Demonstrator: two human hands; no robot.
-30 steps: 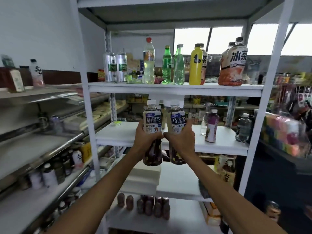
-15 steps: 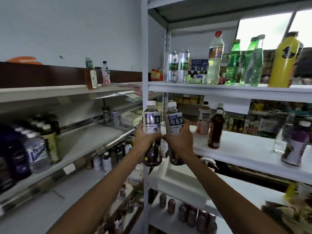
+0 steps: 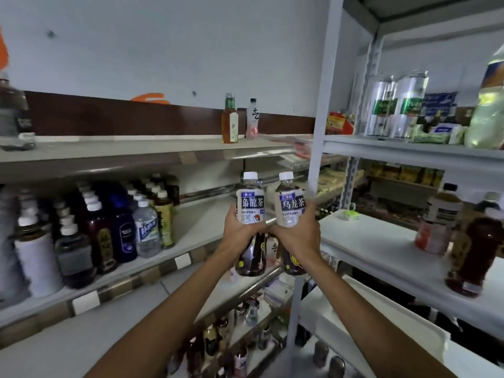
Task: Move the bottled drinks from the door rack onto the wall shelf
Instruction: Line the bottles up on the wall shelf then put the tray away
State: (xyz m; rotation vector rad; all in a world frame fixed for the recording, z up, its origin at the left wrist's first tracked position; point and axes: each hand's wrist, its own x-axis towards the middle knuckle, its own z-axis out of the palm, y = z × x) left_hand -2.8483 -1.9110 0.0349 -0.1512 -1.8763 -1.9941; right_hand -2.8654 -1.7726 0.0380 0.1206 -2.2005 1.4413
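Note:
I hold two dark oolong tea bottles with white caps and white labels upright, side by side at chest height. My left hand [image 3: 240, 227] grips the left tea bottle [image 3: 251, 205] round its middle. The right tea bottle [image 3: 289, 207] sits in the grip of my right hand [image 3: 301, 233]. Both bottles hang in front of the wall shelf [image 3: 191, 219], a grey board on the left wall that carries several bottles at its left end. The white door rack [image 3: 381, 249] stands to the right, its post just beside my right hand.
The top wall shelf [image 3: 136, 151] holds an amber bottle [image 3: 229, 122] and a pink-labelled bottle [image 3: 252, 120]. Several dark and clear bottles [image 3: 109, 227] crowd the middle wall shelf's left. Cans [image 3: 395, 105] and bottles [image 3: 474, 246] stand on the white rack. More bottles fill the lower shelves.
The view has swung left from the white rack toward the wall shelves. Both hands keep hold of their tea bottles, which now hang in front of the wall shelf.

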